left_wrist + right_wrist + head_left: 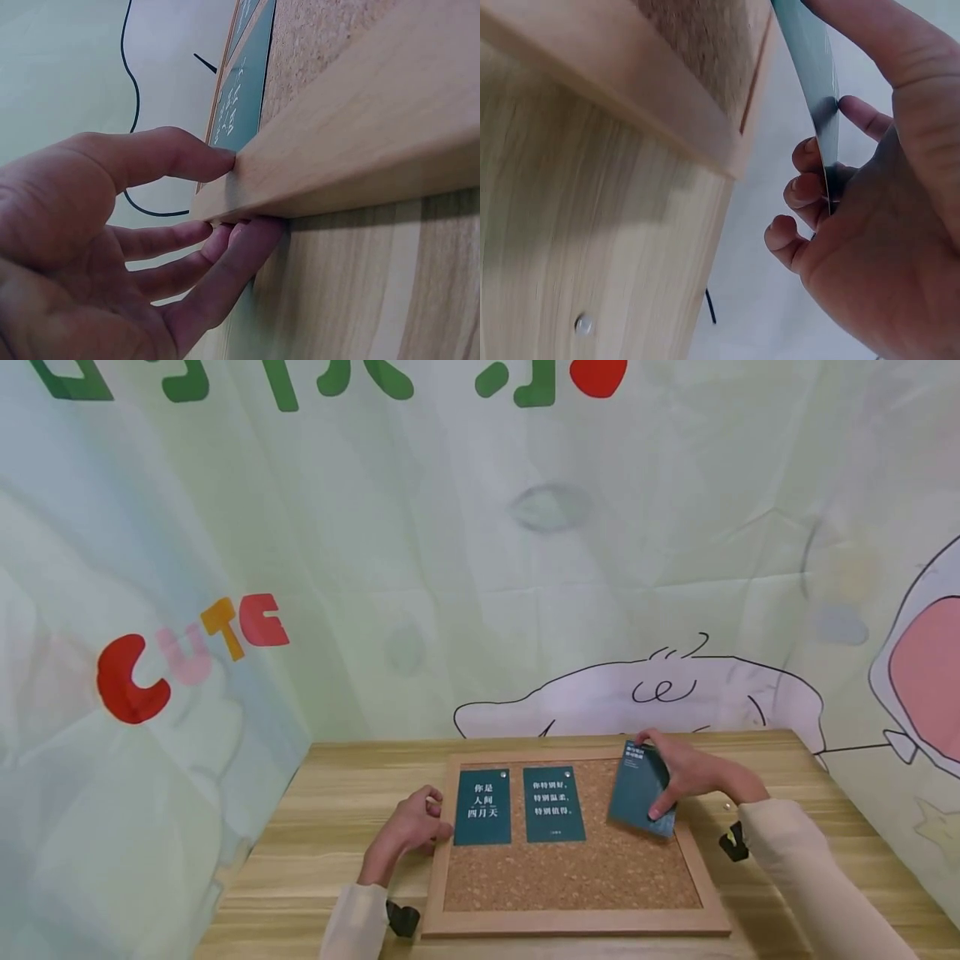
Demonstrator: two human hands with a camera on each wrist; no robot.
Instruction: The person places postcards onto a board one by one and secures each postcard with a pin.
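Note:
A wood-framed cork board (pixel 573 878) lies on the table. My left hand (pixel 412 822) pinches its left frame edge, the thumb (pixel 199 156) on the upper side and the fingers (pixel 259 244) against the lower side. Two dark teal cards with white writing, a left card (pixel 482 827) and a middle card (pixel 553 822), lie on the cork, each with a clear pin near its upper right corner. My right hand (pixel 693 768) holds a third teal card (pixel 633 789), tilted over the board's right side. Thumb and fingers grip this card (pixel 810 71) by its edges.
One clear pushpin (pixel 583 324) lies on the wooden table (pixel 292 827) right of the board. A printed cloth backdrop (pixel 405 568) hangs behind the table's far edge. Black wrist mounts (pixel 402 918) show at both sleeves.

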